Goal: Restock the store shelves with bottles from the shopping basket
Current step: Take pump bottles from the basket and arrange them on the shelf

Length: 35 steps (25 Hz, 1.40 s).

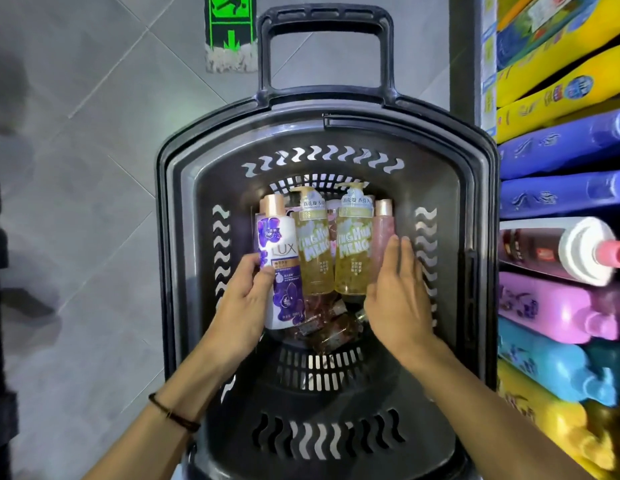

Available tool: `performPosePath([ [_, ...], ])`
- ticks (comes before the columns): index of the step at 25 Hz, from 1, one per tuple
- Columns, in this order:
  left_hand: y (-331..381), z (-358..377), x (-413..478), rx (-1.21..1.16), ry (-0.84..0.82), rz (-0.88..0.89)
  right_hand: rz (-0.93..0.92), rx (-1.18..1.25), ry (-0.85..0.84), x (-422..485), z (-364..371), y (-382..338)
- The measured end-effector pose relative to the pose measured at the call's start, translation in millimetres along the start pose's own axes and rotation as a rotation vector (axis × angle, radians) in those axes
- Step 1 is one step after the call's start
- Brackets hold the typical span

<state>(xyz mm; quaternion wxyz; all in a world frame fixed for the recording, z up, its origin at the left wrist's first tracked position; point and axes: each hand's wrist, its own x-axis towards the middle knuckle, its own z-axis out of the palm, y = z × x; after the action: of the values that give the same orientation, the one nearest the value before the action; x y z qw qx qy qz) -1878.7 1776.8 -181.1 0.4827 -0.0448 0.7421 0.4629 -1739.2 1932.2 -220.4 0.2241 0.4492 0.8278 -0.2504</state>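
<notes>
Early stage, I'd judge — shopping basket (170,237) full of bottles. Left hand (242,299) fingers curl round LUX bottle (282,258); right hand (398,292) fingers straight, at the pink bottle (384,230).

Looking straight down into the black basket (166,237) here. My left hand (244,299) grips the white-and-purple LUX bottle (279,258), thumb across its label. Right beside it two yellow pump bottles (313,251) lie side by side, then a pink bottle (383,233) with a rose-gold cap. My right hand (397,292) is flat, fingers straight, covering that pink one's lower part. Blue, pink and yellow jugs (558,306) are stacked on my right.
</notes>
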Motion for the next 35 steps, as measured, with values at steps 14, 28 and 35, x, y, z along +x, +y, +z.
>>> performPosePath([
  [14,-27.7,-6.7,1.5,-0.133,-0.020,0.002,0.292,0.082,0.151,61.0,49.8,-19.9],
  [28,-36.9,-13.0,0.7,-0.168,-0.065,-0.014,0.335,0.206,0.039,51.1,77.9,-26.3],
  [35,-32.5,-17.8,-7.9,-0.192,-0.054,-0.037,0.248,0.432,0.037,40.5,50.7,-13.9],
])
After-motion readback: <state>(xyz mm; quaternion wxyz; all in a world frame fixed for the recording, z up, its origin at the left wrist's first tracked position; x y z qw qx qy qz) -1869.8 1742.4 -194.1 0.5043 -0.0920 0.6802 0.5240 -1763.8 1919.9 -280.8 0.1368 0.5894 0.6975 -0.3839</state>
